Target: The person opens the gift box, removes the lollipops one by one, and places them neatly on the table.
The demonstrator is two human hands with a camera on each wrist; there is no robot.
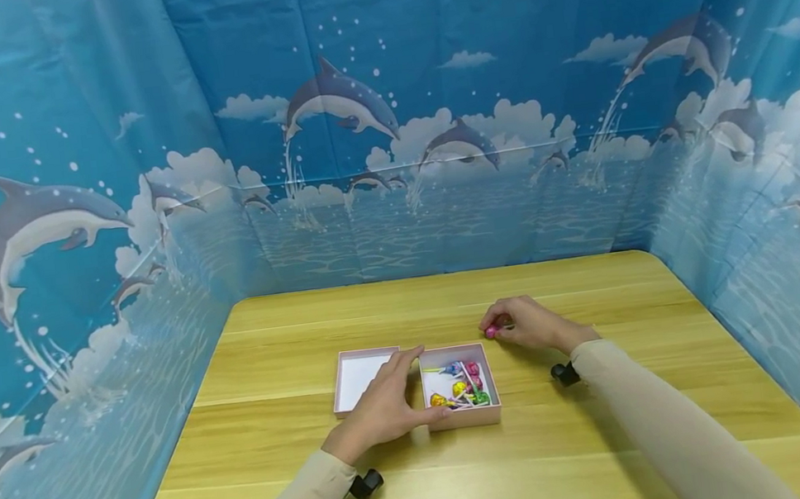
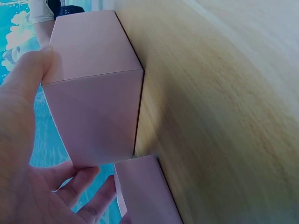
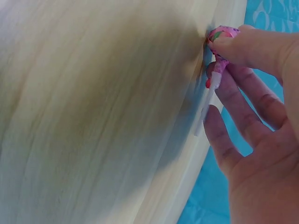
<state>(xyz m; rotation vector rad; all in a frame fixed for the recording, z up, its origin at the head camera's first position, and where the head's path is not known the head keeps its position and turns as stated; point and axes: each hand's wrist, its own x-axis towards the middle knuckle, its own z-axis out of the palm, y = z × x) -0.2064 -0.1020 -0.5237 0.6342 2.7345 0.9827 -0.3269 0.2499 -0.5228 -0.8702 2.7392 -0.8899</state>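
Note:
A pink open box with several wrapped lollipops in it stands on the table. My left hand holds this box from its left side, thumb on the near wall and fingers spread toward the far corner. In the left wrist view the thumb presses one face of the box. To the right of the box, my right hand pinches a pink-wrapped lollipop between thumb and fingers, close to the tabletop. Its white stick points away from the thumb. A small red bit behind the stick is too hidden to tell.
The shallow pink lid, white inside, lies just left of the box, partly behind my left hand. Both stand on a wooden table. A blue dolphin-print curtain hangs along the table's far edge and sides.

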